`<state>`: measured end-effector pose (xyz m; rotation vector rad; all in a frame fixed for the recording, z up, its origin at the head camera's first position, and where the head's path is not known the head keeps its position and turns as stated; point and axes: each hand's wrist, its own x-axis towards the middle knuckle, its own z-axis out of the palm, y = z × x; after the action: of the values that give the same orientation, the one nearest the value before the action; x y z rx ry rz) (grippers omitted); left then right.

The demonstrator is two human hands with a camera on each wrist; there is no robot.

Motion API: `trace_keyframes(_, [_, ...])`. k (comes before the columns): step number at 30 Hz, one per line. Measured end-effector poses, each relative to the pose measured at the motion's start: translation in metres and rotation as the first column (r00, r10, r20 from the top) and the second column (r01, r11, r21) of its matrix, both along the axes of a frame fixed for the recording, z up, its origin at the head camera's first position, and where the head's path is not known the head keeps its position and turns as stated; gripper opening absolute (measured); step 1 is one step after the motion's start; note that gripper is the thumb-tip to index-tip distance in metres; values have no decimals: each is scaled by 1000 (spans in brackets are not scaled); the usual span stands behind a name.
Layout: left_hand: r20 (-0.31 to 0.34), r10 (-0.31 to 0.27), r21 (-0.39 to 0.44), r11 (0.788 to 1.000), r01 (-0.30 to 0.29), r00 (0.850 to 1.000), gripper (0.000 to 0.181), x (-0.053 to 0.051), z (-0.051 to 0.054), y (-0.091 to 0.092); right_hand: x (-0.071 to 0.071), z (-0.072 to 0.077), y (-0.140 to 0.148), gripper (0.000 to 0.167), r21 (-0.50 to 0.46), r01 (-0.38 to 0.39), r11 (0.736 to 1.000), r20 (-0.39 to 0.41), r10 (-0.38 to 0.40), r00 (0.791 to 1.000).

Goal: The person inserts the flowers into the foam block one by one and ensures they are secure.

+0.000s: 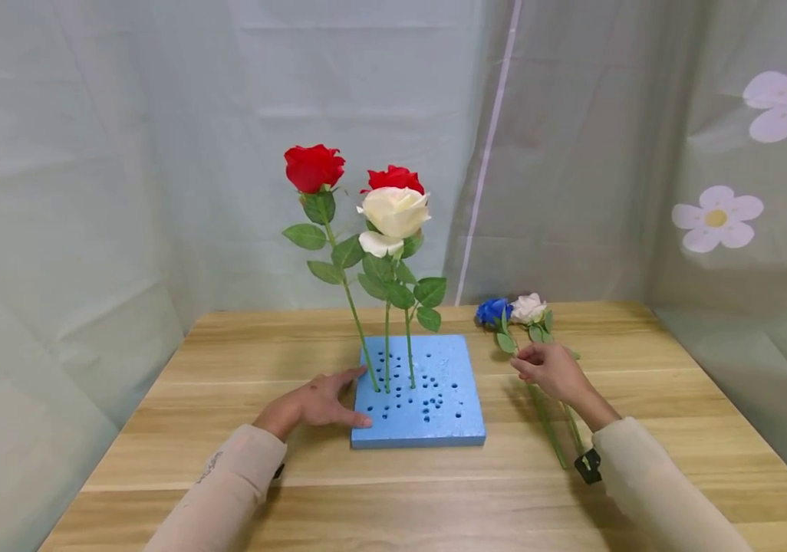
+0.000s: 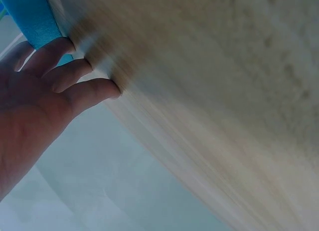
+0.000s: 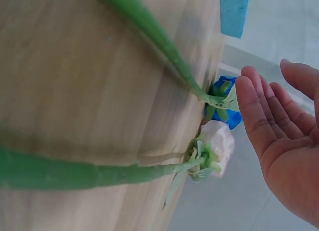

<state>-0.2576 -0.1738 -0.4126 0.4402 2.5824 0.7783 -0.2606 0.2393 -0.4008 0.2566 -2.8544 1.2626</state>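
A blue foam block (image 1: 459, 360) with many holes lies on the table, and three roses stand in it. These are a red rose (image 1: 314, 170), a second red rose (image 1: 396, 178) and, before that one, a white rose (image 1: 396, 212). My left hand (image 1: 321, 400) rests at the block's left edge, fingers spread, thumb over the front left corner. My right hand (image 1: 554, 371) hovers above the stems of a blue rose (image 1: 493, 311) and a pale pink rose (image 1: 528, 308) lying on the table. In the right wrist view its fingers (image 3: 256, 109) are loosely bent, with nothing between them and the thumb.
The wooden table (image 1: 248, 475) has its back edge near a grey-green curtain (image 1: 366, 84). On the right, another curtain carries printed flowers (image 1: 716, 218). The tall rose stems stand near the left hand.
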Motion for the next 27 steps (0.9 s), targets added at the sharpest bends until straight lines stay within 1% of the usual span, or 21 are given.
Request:
trace_keyframes(6, [3,4,14,1000,-4,1000,106,-1,-1,-1,-2,-4,3,25,12,8,1000,11,-8,1000])
trace_keyframes(10, [10,13,20,1000,-13,1000,106,0,-1,-1,-2,-5,6,27,18,-11,1000,32,10,999])
trace_keyframes(14, [14,12,17,1000,-12,1000,106,1,0,-2,-1,-7,10,31,12,-31,999,62,30,998])
trace_keyframes(21, [10,13,12,1000,-14,1000,106,3,2,-1,-4,-12,14,31,-20,-32,999,106,34,994])
trace_keyframes(24, [12,16,13,1000,-16,1000,106,3,2,-1,-5,-12,15,31,-4,-33,999,114,34,993])
trace_keyframes(27, [8,15,13,1000,-15,1000,106,2,1,-1,-6,-13,15,30,11,-20,1000,136,18,991])
